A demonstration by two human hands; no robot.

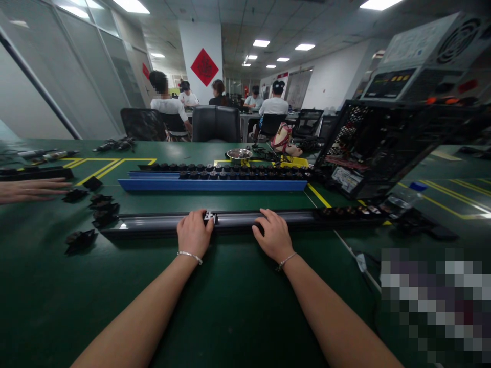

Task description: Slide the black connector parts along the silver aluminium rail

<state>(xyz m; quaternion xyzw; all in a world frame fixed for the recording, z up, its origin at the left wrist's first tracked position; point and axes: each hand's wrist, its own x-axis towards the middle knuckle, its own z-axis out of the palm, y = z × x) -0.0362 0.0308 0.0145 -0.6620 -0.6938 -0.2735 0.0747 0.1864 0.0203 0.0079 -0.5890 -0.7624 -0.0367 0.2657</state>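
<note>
Bare forearms, hands on glossy rail (straight).

The single view looks from the person's head, forward and down over both hands on the table close by.

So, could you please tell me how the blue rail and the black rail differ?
The blue rail is bright blue, while the black rail is dark with a glossy grey channel. The black rail has the left hand and right hand on it; the blue rail, farther off, is untouched. Both are long and straight and lie crosswise on the green table.
</note>
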